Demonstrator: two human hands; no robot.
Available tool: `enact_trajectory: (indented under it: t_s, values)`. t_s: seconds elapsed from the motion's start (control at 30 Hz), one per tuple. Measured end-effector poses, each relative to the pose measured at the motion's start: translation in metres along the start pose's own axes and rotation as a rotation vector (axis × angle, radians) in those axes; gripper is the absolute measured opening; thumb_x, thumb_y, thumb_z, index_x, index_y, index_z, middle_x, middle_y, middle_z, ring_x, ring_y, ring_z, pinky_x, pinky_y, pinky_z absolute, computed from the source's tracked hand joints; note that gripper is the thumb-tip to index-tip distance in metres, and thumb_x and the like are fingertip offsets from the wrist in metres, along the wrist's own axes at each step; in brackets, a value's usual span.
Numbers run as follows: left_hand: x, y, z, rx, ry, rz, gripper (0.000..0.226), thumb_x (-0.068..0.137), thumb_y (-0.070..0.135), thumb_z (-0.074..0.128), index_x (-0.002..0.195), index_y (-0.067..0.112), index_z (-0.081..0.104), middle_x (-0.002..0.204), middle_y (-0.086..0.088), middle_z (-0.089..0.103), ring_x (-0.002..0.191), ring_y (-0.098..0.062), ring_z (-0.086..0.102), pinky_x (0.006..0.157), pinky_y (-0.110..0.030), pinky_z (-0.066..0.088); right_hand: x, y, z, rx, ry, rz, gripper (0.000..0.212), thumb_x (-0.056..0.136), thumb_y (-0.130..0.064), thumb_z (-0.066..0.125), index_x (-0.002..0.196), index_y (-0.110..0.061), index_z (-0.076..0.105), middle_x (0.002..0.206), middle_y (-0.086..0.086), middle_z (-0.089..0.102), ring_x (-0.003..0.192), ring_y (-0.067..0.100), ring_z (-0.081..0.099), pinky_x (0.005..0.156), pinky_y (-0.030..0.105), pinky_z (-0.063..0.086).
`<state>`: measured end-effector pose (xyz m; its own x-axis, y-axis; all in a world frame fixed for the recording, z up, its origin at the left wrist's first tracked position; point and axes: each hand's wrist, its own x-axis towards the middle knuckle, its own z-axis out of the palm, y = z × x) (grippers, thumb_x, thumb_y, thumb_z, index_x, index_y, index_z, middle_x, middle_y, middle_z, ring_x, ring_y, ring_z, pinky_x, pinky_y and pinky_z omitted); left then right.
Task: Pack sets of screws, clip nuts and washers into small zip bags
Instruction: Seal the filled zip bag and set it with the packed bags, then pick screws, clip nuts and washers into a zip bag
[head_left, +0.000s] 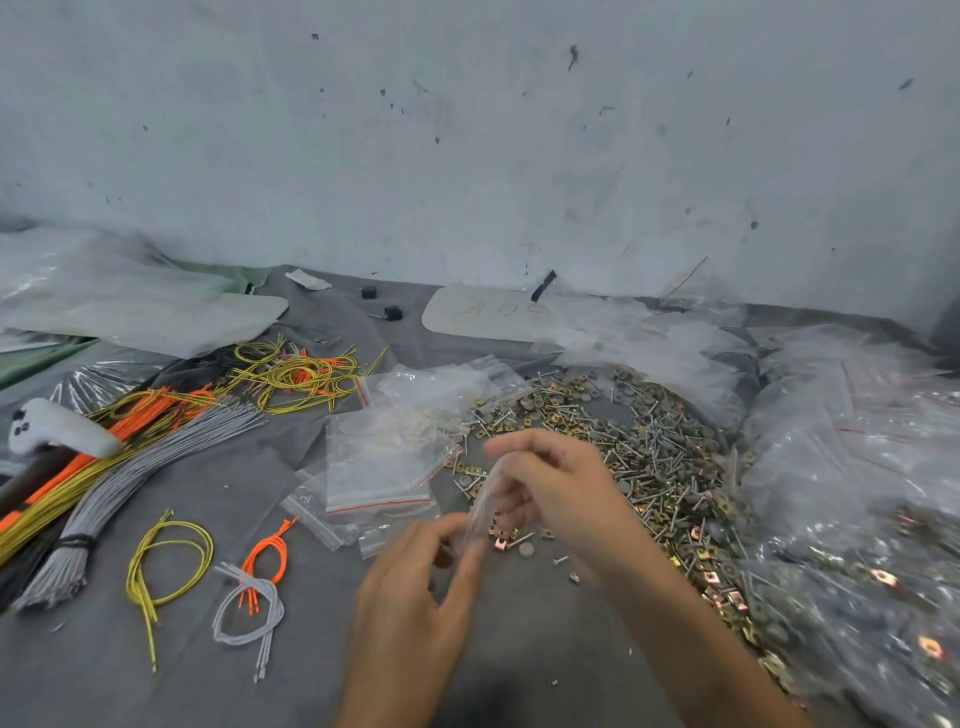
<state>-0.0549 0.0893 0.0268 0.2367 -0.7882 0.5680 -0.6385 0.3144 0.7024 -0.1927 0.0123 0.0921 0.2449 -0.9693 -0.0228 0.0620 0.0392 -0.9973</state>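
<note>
Both hands hold one small clear zip bag (482, 501) above the grey cloth at centre. My left hand (415, 582) pinches its lower end and my right hand (550, 483) pinches its upper end; motion blurs the bag, so its contents cannot be made out. A heap of screws, brass clip nuts and grey washers (644, 452) lies just right of and behind my hands. A few loose clip nuts and a washer (514, 543) lie under the bag. A stack of empty zip bags with red seals (379, 462) lies to the left of my hands.
Filled clear bags (852, 478) pile up at the right. Bundles of grey, orange and yellow-green wires (140, 441) and loose wire loops (171, 561) cover the left. A white controller (57, 428) lies far left. A wall stands close behind.
</note>
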Motion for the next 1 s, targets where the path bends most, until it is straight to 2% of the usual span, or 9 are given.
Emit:
enact_trajectory:
  t_s: [0.13,0.4,0.47,0.53,0.6,0.67,0.73,0.8,1.0]
  values:
    - [0.011,0.017,-0.013,-0.223,0.088,-0.059,0.017,0.084,0.05,0.068,0.1,0.048,0.066,0.082,0.014,0.072,0.068,-0.009,0.064,0.063,-0.021,0.051,-0.02,-0.017,-0.015,0.149,-0.043,-0.015,0.02,0.095,0.005,0.055,0.099,-0.002,0.073,0.075,0.015,0.068,0.06,0.018,0.062,0.054,0.025,0.055]
    - [0.011,0.05,-0.021,-0.371,0.134,-0.028,0.019,0.083,0.053,0.067,0.097,0.042,0.072,0.078,0.01,0.069,0.065,-0.01,0.061,0.062,-0.015,0.049,-0.063,-0.03,-0.044,0.339,-0.127,-0.051,0.021,0.085,-0.012,0.07,0.105,-0.007,0.076,0.087,0.02,0.07,0.071,0.021,0.066,0.063,0.027,0.057]
    - [0.007,0.054,-0.024,-0.359,0.137,-0.006,0.016,0.084,0.051,0.068,0.095,0.04,0.073,0.076,0.009,0.068,0.064,-0.011,0.059,0.061,-0.017,0.049,-0.073,-0.031,-0.05,0.166,-0.063,-0.125,0.023,0.085,-0.023,0.069,0.107,-0.017,0.075,0.078,0.01,0.067,0.065,0.018,0.061,0.058,0.026,0.053]
    - [0.003,0.058,-0.025,-0.327,0.135,0.027,0.013,0.085,0.048,0.068,0.093,0.04,0.073,0.078,0.007,0.068,0.062,-0.012,0.059,0.059,-0.018,0.048,-0.082,-0.033,-0.055,-0.242,0.071,-0.29,0.028,0.083,-0.04,0.07,0.111,-0.034,0.071,0.075,-0.01,0.057,0.066,0.011,0.055,0.06,0.023,0.047]
    - [-0.002,0.062,-0.025,-0.307,0.13,0.043,0.01,0.084,0.046,0.068,0.091,0.04,0.073,0.078,0.008,0.067,0.059,-0.006,0.056,0.056,-0.015,0.045,-0.089,-0.038,-0.057,-0.637,0.11,-0.486,0.035,0.083,-0.056,0.067,0.117,-0.046,0.065,0.09,-0.021,0.053,0.087,0.004,0.056,0.076,0.015,0.043]
    - [-0.006,0.064,-0.023,-0.312,0.115,0.043,0.008,0.083,0.044,0.068,0.089,0.04,0.072,0.076,0.009,0.066,0.056,-0.002,0.053,0.054,-0.01,0.041,-0.093,-0.043,-0.052,-0.863,0.016,-0.615,0.035,0.084,-0.057,0.064,0.117,-0.045,0.063,0.106,-0.024,0.05,0.111,0.006,0.052,0.092,0.015,0.038]
    - [-0.009,0.064,-0.023,-0.292,0.091,0.051,0.009,0.083,0.044,0.066,0.089,0.04,0.072,0.075,0.009,0.064,0.055,-0.002,0.049,0.053,-0.013,0.04,-0.094,-0.043,-0.043,-0.964,-0.071,-0.683,0.025,0.088,-0.051,0.063,0.108,-0.036,0.067,0.105,-0.022,0.054,0.108,0.006,0.052,0.095,0.025,0.041]
    - [-0.01,0.065,-0.023,-0.267,0.083,0.06,0.01,0.083,0.046,0.066,0.09,0.041,0.071,0.072,0.01,0.061,0.053,-0.003,0.044,0.051,-0.017,0.039,-0.095,-0.043,-0.037,-1.005,-0.074,-0.726,0.016,0.09,-0.043,0.062,0.096,-0.029,0.068,0.095,-0.018,0.058,0.095,0.008,0.055,0.088,0.033,0.046]
    - [-0.01,0.068,-0.026,-0.291,0.079,0.043,0.012,0.079,0.047,0.068,0.088,0.042,0.074,0.066,0.018,0.058,0.051,0.001,0.039,0.05,-0.011,0.035,-0.101,-0.045,-0.03,-1.017,-0.05,-0.785,0.009,0.089,-0.036,0.064,0.09,-0.027,0.066,0.087,-0.016,0.059,0.083,0.009,0.057,0.077,0.033,0.049]
